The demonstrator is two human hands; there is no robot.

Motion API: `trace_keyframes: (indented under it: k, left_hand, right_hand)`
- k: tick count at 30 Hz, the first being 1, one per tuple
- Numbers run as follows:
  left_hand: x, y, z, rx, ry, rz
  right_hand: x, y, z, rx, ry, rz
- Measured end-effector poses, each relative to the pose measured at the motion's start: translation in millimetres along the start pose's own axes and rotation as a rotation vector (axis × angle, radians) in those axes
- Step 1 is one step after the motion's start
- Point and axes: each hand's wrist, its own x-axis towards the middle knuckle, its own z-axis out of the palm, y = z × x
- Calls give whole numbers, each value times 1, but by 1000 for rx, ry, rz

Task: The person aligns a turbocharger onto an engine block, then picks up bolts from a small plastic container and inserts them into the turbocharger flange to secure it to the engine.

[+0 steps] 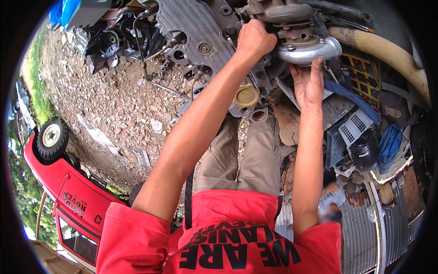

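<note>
A turbocharger [306, 53] with a round silver housing and a rusty-brown upper part sits at the top, beside a grey engine [189, 27] with a ribbed cover. My left hand [256, 42] is closed in a fist at the turbocharger's left side, by the engine; what its fingers hold is hidden. From below, my right hand [308, 84] cups the silver housing, thumb and fingertips pressed against its lower rim. A yellow round cap [246, 95] shows on the engine between my forearms.
A thick tan hose [381, 55] curves along the upper right. Plastic crates [358, 129], a black container [365, 153] and blue cloth [390, 142] lie at right. Gravel ground [123, 105] spreads to the left, with metal parts [109, 43] on black plastic and a red vehicle [73, 196].
</note>
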Motion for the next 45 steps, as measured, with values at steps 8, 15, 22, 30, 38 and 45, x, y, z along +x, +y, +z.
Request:
trace_keyframes:
  k: [8,15,22,30,38,45]
  left_hand:
    - [0,-5,2,-6,-25,9]
    - [0,1,-1,-18,-41,-36]
    - [2,5,-1,31,-42,-94]
    - [-1,4,3,49,21,-85]
    - [0,3,4,43,16,-83]
    - [11,-2,3,30,-32,-70]
  right_hand:
    - [1,1,-2,6,6,19]
    - [-1,-4,5,-44,18,10]
    - [1,-5,0,-56,-26,24]
    - [0,-7,3,-57,-48,19]
    - [1,-7,-2,-59,-58,32]
    - [2,-6,0,-75,-57,28]
